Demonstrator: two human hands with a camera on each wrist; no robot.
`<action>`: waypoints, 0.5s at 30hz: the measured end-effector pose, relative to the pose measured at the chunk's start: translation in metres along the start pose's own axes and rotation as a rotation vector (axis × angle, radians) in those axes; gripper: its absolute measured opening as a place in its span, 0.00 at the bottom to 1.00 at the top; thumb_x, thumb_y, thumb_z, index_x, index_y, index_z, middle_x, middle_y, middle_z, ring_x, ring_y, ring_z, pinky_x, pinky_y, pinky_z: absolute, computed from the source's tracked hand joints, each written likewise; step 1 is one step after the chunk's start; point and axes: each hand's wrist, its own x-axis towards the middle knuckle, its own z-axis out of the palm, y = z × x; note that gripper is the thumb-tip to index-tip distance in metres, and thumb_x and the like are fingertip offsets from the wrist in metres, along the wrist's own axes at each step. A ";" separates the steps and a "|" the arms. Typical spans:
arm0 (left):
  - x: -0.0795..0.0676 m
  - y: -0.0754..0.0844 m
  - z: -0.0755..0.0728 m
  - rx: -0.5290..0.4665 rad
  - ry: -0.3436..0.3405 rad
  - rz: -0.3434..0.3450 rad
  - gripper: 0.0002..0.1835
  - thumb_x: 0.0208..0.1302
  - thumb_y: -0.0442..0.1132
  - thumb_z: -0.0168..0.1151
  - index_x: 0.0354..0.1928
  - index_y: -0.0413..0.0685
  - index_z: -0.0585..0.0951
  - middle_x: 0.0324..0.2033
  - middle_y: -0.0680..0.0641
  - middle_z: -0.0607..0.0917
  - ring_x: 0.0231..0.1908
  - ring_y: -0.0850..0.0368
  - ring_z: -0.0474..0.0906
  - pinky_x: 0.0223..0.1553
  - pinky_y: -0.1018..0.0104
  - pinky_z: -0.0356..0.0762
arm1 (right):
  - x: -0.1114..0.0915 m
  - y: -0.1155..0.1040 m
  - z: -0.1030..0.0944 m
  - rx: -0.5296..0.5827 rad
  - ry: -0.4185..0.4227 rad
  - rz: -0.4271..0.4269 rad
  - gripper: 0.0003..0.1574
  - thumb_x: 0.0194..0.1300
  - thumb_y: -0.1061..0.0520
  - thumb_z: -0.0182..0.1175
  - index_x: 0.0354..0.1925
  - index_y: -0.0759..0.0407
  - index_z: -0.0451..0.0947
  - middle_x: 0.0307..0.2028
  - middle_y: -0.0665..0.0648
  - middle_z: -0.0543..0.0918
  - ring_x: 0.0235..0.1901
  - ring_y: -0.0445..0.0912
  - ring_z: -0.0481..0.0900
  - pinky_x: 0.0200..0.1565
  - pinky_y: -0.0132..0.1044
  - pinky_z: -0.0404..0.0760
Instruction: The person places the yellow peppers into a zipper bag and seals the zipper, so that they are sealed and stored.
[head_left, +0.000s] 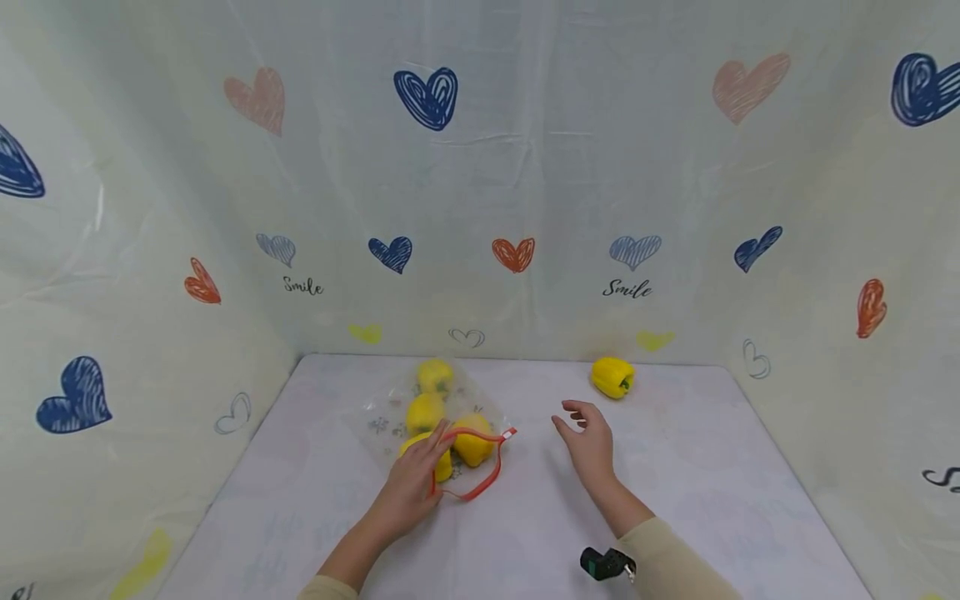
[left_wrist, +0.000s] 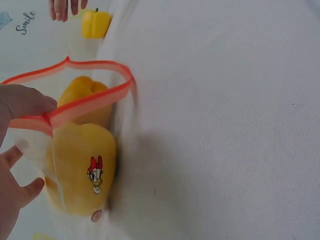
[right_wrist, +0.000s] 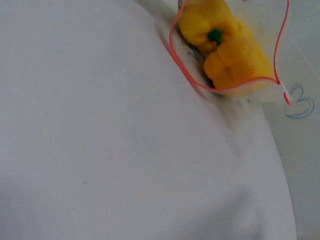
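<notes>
A clear zip bag [head_left: 386,421] with a red zip edge [head_left: 487,482] lies left of the table's middle, its mouth spread apart. Several yellow bell peppers [head_left: 472,440] are inside; one pepper [left_wrist: 82,165] shows a cartoon print over it in the left wrist view. My left hand [head_left: 411,490] pinches the bag's left rim, thumb over the red strip. To the right of the bag, my right hand [head_left: 591,442] hovers with fingers loosely bent and nothing in them. Beyond it, a loose yellow bell pepper [head_left: 612,377] lies near the table's back edge.
The white-covered table [head_left: 712,467] is enclosed by a pale curtain [head_left: 480,183] printed with hearts at the back and sides. A small black device [head_left: 603,564] sits beside the right sleeve [head_left: 667,554]. The red zip slider end [head_left: 510,433] points toward the right hand.
</notes>
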 end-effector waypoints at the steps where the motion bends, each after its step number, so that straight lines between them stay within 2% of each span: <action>1: 0.000 0.000 0.000 0.006 -0.006 0.004 0.47 0.48 0.27 0.75 0.71 0.54 0.66 0.76 0.54 0.51 0.67 0.45 0.60 0.65 0.45 0.62 | 0.002 0.002 -0.003 -0.006 -0.001 0.008 0.19 0.59 0.62 0.69 0.49 0.63 0.80 0.46 0.60 0.82 0.46 0.56 0.76 0.51 0.50 0.76; 9: 0.002 -0.002 0.000 0.028 -0.051 0.034 0.50 0.47 0.29 0.75 0.73 0.57 0.62 0.77 0.57 0.45 0.71 0.46 0.51 0.68 0.44 0.56 | 0.019 0.021 -0.020 -0.040 0.021 0.041 0.20 0.61 0.61 0.68 0.50 0.65 0.79 0.48 0.62 0.80 0.47 0.56 0.74 0.52 0.49 0.74; 15: 0.005 -0.004 0.002 0.005 -0.053 0.024 0.52 0.46 0.44 0.80 0.73 0.58 0.62 0.76 0.53 0.48 0.72 0.45 0.50 0.68 0.36 0.47 | 0.026 0.030 -0.030 -0.064 0.057 0.044 0.21 0.61 0.61 0.68 0.51 0.67 0.78 0.48 0.64 0.80 0.46 0.58 0.74 0.52 0.51 0.74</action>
